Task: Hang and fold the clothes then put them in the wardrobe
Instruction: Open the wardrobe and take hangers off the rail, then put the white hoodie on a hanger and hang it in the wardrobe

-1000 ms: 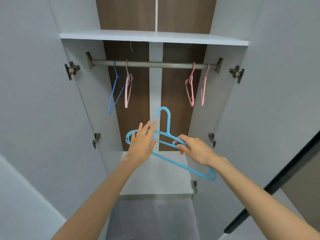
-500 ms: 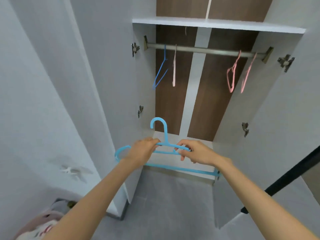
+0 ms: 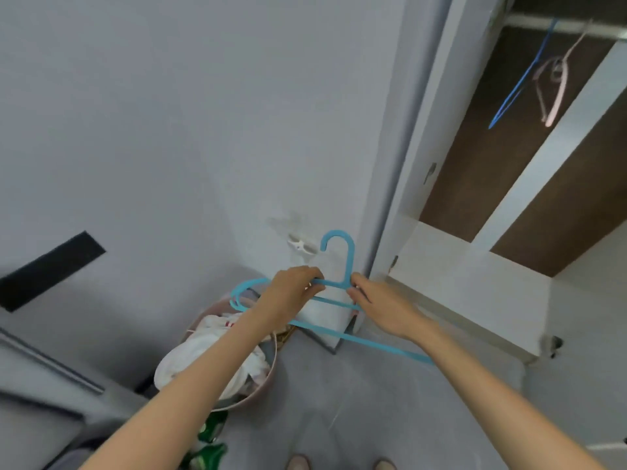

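Note:
I hold a light blue plastic hanger [image 3: 342, 256] in front of me with both hands, its hook pointing up. My left hand [image 3: 291, 293] grips its left shoulder. My right hand [image 3: 383, 307] pinches the bar just right of the hook. Below my left forearm stands a pink laundry basket [image 3: 261, 388] filled with white clothes [image 3: 203, 351]. The open wardrobe [image 3: 475, 273] is at the right, with a blue hanger [image 3: 519, 83] and a pink hanger [image 3: 553, 83] on its rail.
The wardrobe's open left door [image 3: 397, 147] stands edge-on just behind the hanger. A white wall hook [image 3: 300, 245] sits on the grey wall. A green bag [image 3: 210, 439] lies on the grey floor by the basket. My feet [image 3: 339, 464] show at the bottom edge.
The view has swung left and down, away from the wardrobe toward the laundry basket. Both hands kept hold of the blue hanger and carried it along.

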`<state>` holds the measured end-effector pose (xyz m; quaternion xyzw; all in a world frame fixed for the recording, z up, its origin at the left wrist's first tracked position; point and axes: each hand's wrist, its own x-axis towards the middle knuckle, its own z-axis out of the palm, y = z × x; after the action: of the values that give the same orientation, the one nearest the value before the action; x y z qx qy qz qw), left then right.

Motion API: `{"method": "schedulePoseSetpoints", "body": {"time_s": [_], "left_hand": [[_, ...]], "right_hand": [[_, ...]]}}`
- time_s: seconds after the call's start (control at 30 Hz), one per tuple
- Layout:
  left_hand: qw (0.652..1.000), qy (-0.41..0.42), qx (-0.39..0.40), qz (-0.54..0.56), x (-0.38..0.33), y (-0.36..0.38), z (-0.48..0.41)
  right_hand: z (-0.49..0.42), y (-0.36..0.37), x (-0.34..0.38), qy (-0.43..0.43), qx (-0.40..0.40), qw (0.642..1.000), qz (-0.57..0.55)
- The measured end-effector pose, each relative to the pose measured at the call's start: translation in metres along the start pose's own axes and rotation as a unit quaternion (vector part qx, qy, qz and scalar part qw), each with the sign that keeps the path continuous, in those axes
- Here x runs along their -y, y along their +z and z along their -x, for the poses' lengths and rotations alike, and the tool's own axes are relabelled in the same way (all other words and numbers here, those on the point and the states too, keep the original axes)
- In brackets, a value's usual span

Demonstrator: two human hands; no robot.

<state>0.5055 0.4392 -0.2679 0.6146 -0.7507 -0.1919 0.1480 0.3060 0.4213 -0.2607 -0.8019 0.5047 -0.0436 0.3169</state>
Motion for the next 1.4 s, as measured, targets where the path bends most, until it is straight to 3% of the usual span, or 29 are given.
{"method": "schedulePoseSetpoints", "body": {"time_s": [0.17, 0.33, 0.47, 0.8, 1.1, 1.4], "left_hand": [[0.989, -0.104, -0.076, 0.067, 0.07, -0.008, 0.055], [0.969, -0.202, -0.106, 0.094, 0.13, -0.002, 0.09], [0.95, -0.281, -0.095, 0.1, 0.172, 0.016, 0.103], [0.884, -0.45, -0.049, 0.115, 0.276, 0.091, 0.118], [0.88, -0.469, 0.03, 0.066, 0.397, 0.222, 0.105], [0.866, -0.478, 0.142, 0.016, 0.468, 0.34, 0.088]], "right_hand": [[-0.038, 0.052, 0.031, 0.013, 0.023, 0.999, 0.046], [-0.077, 0.096, 0.049, 0.046, 0.033, 0.998, -0.001], [-0.114, 0.13, 0.054, 0.07, 0.052, 0.993, -0.079], [-0.209, 0.225, 0.055, 0.045, 0.052, 0.992, -0.108], [-0.285, 0.342, 0.02, 0.01, 0.022, 0.991, -0.13], [-0.33, 0.433, -0.024, -0.02, -0.001, 0.988, -0.152]]}}
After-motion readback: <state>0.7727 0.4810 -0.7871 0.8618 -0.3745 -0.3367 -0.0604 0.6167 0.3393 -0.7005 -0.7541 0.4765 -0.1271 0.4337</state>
